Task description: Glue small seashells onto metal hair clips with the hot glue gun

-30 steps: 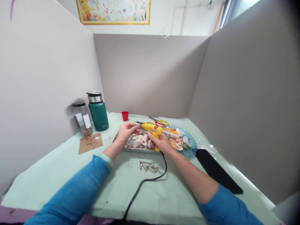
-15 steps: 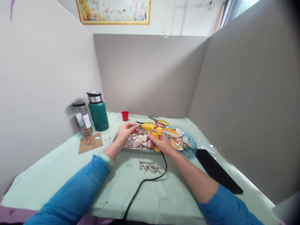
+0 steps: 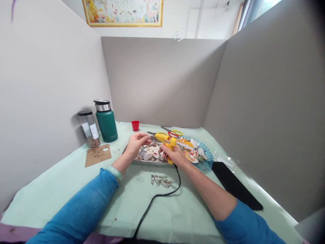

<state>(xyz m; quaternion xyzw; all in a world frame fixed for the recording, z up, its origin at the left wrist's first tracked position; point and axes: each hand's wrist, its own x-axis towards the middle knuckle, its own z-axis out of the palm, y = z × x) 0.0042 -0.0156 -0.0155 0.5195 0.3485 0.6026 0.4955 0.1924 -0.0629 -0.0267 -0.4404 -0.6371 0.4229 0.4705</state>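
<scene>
From here I see a blue left sleeve point(image 3: 78, 206), a pale green bangle point(image 3: 115, 172) just past it, and a blue right sleeve point(image 3: 247, 223) ending higher.

The pale green tabletop point(image 3: 68, 193) carries a green flask point(image 3: 106, 125), lidded jar point(image 3: 88, 129), brown card point(image 3: 92, 160), red cup point(image 3: 135, 126), scissors point(image 3: 178, 132), metal tray point(image 3: 149, 163), blue plate point(image 3: 209, 158), small metal clips point(image 3: 162, 182), black cord point(image 3: 152, 201) and long black object point(image 3: 236, 185).
</scene>
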